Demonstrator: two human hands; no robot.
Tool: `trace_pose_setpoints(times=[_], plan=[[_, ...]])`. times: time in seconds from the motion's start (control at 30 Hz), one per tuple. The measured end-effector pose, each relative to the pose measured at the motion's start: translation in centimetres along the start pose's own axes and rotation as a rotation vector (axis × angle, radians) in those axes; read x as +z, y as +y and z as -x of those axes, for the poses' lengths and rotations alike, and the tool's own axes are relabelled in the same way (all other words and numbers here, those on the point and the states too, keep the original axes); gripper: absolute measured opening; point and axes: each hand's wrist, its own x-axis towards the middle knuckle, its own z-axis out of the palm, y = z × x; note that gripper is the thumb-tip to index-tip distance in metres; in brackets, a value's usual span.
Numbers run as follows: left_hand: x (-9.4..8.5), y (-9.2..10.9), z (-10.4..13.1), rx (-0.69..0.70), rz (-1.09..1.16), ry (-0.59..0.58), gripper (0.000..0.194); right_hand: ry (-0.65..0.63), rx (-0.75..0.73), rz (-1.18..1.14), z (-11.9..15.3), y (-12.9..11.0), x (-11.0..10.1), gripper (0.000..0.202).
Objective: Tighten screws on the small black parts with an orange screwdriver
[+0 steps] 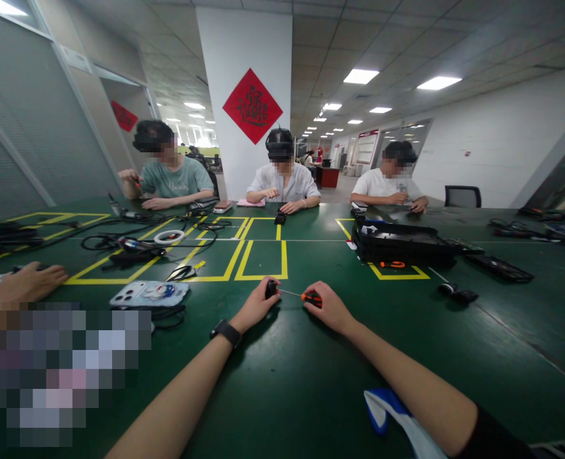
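Note:
My left hand (pixel 258 302), with a dark watch on its wrist, is closed around a small black part (pixel 271 289) above the green table (pixel 282 376). To its right, my right hand (pixel 327 306) grips the orange and black handle of a screwdriver (pixel 313 299). The screwdriver's thin metal shaft points left, and its tip meets or lies very near the black part. My fingers cover much of the part, so its details are hidden.
A phone (pixel 149 294) and coiled cables lie left of my hands, beside another person's hand (pixel 27 287). Black trays (pixel 401 241) and an orange-handled tool (pixel 392 264) are at right. A blue and white item (pixel 397 411) lies near my right forearm. Three people sit opposite.

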Motion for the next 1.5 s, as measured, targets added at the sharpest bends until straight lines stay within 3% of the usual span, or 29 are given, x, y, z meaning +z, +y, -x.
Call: trace_pose_setpoints(times=[0.4,0.53,0.63,0.83,1.13,1.5], plan=[[0.09,-0.15,0.10,-0.052,0.048,-0.021,0.026,-0.003,-0.011,-0.030,-0.02,0.14,-0.01,0.012],[0.10,-0.15,0.16,-0.045,0.036,-0.017,0.026,0.009,0.034,-0.012,0.00,0.19,0.15,0.016],[0.06,0.03,0.20,-0.048,0.032,-0.010,0.025,0.008,0.061,-0.002,-0.04,0.27,0.19,0.009],[-0.06,0.31,0.19,-0.071,0.068,-0.020,0.025,-0.008,0.002,-0.027,-0.03,0.18,-0.10,0.006],[0.07,-0.06,0.18,-0.049,0.041,-0.003,0.026,-0.015,0.028,-0.040,0.04,0.36,0.31,0.022],[-0.12,0.53,0.26,-0.061,0.030,-0.020,0.025,-0.018,0.026,-0.005,-0.07,0.50,0.06,0.008]])
